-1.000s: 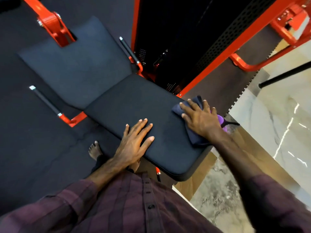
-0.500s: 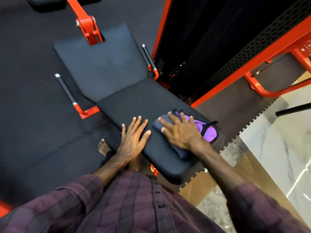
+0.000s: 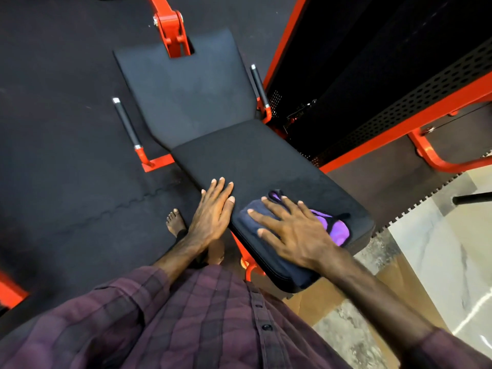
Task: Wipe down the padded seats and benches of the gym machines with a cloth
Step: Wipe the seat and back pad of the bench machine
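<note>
The right hand (image 3: 294, 230) lies flat on the cloth (image 3: 247, 217), fingers straight and spread apart, pressing it onto the near end of the padded bench (image 3: 266, 166). The cloth is dark blue with a purple section showing past the knuckles; its middle is hidden under the palm, and its near part drapes over the bench's near edge. The left hand (image 3: 213, 211) rests palm-down on the bench's left edge just beside the cloth, fingers straight and close together (not touching the cloth). Beyond the bench, the angled back pad (image 3: 186, 94) meets it at a seam; a red bracket (image 3: 170, 30) enters a notch at the pad's far end, and its upper part is cut off by the frame edge. A black grip handle (image 3: 127, 123) stands on either side of the pad. Bare feet (image 3: 174, 222) on the dark floor mat (image 3: 66, 155) are partly hidden behind the left forearm. The bench support is mostly concealed beneath the padding.
</note>
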Available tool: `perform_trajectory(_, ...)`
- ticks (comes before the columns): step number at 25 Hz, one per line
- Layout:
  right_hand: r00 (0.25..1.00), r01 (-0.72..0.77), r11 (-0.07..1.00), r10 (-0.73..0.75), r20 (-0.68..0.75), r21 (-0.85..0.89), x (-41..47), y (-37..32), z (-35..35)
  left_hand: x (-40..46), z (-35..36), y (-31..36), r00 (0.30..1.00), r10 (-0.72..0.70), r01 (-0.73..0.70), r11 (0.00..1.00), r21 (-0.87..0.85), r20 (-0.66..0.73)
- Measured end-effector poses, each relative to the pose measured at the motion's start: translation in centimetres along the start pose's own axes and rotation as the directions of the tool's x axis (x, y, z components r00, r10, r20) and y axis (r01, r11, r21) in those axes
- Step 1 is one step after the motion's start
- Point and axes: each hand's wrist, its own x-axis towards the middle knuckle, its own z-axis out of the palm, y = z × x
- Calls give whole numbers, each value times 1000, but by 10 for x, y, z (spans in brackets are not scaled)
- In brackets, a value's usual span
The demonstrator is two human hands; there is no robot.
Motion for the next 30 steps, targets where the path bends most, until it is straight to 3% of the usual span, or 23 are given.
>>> perform_trajectory(4, 971, -239, 971, 239, 28, 9, 43, 9, -17, 7, -8, -18, 996, -85, 85, 996, -9, 1)
perform_trajectory(5, 973, -230, 973, 230, 10, -11, 53, -5, -14, 9, -9, -22, 996, -91, 91, 996, -5, 6)
perform_trajectory(9, 998, 53, 999, -53, 26, 7, 16, -13, -5, 21, -12, -32, 996, -86, 86, 996, 23, 18)
perform_trajectory(10, 998, 44, 999, -44, 34, 4, 13, -2, -7, 24, -13, -34, 995, -94, 93, 995, 28, 26)
perform_trajectory(12, 993, -111, 993, 112, 43, -33, 36, 6, -14, 30, -13, -35, 993, -110, 109, 993, 43, 37)
perform_trajectory(14, 981, -187, 982, 189, 47, -35, 69, -17, -11, 35, -13, -36, 992, -119, 117, 993, 27, 44)
perform_trajectory(18, 995, 96, 995, -95, 29, -24, 46, -33, 2, 42, -16, -38, 991, -109, 110, 994, -1, 73)
perform_trajectory(19, 995, 94, 995, -94, 35, -21, 42, -19, 0, 45, -17, -38, 991, -110, 111, 994, -1, 74)
perform_trajectory(23, 979, -203, 979, 204, 24, -32, 90, -15, -16, 53, -16, -33, 992, -111, 109, 993, 42, 57)
perform_trajectory(27, 998, 56, 998, -55, 11, -9, 57, -11, 0, 64, -18, -26, 985, -148, 140, 986, 85, 93)
perform_trajectory(28, 998, 55, 998, -55, -1, -7, 47, 7, -2, 67, -19, -24, 983, -155, 145, 984, 103, 103)
perform_trajectory(30, 991, -137, 991, 137, 1, -8, 58, 34, -12, 72, -19, -23, 979, -167, 151, 979, 135, 119)
